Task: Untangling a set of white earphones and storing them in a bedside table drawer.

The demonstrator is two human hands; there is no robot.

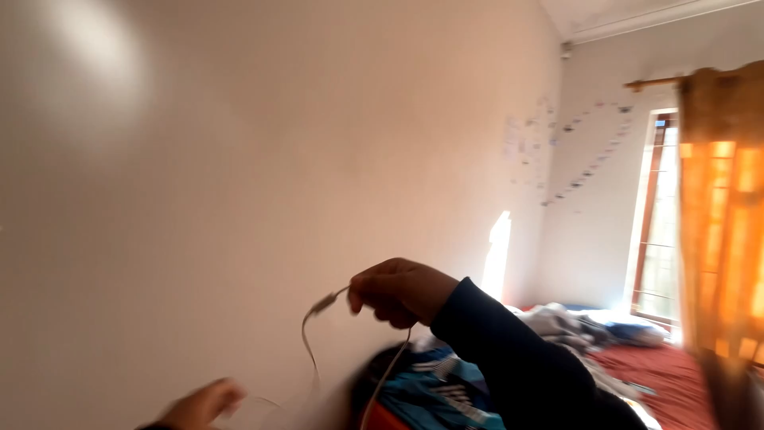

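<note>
My right hand (399,290), in a dark blue sleeve, is raised in front of the wall with its fingers closed on a thin white cable (307,338). The cable's plug end sticks out to the left of the fist, and its length loops down below. My left hand (203,404) is low at the bottom edge, blurred, close to the cable's lower loop. Whether it touches the cable is unclear.
A plain pale wall (239,159) fills the left and middle. A bed with a red cover (676,374) and piled clothes (434,386) lies at the lower right. An orange curtain (724,215) hangs beside a window (656,231) at the far right.
</note>
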